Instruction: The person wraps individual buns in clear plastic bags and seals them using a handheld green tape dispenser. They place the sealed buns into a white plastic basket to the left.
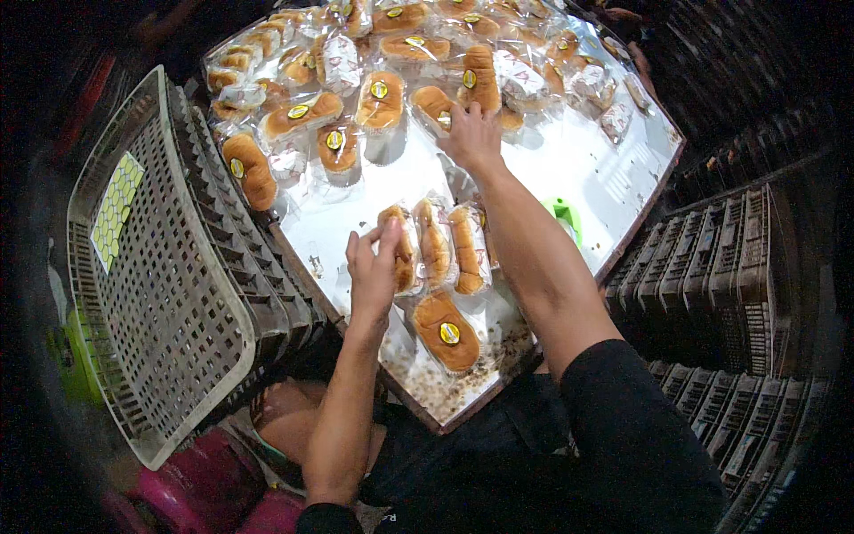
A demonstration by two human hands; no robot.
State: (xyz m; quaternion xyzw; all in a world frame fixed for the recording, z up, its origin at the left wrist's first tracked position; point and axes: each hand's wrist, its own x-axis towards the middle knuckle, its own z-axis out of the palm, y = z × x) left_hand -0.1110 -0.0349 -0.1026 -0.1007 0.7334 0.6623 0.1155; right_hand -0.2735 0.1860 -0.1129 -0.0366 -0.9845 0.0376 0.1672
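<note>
My left hand pinches the row of wrapped buns mid-desk. My right hand rests spread on a far bun, fingertips hidden; my arm covers the green object.

Overhead light falls brightly on the white desk, producing glare on its bare surface and on the clear wrappers; short shadows sit beside the packs. Surroundings drop to near black. Fisheye bending curves the edges; corners vignetted, detail soft
</note>
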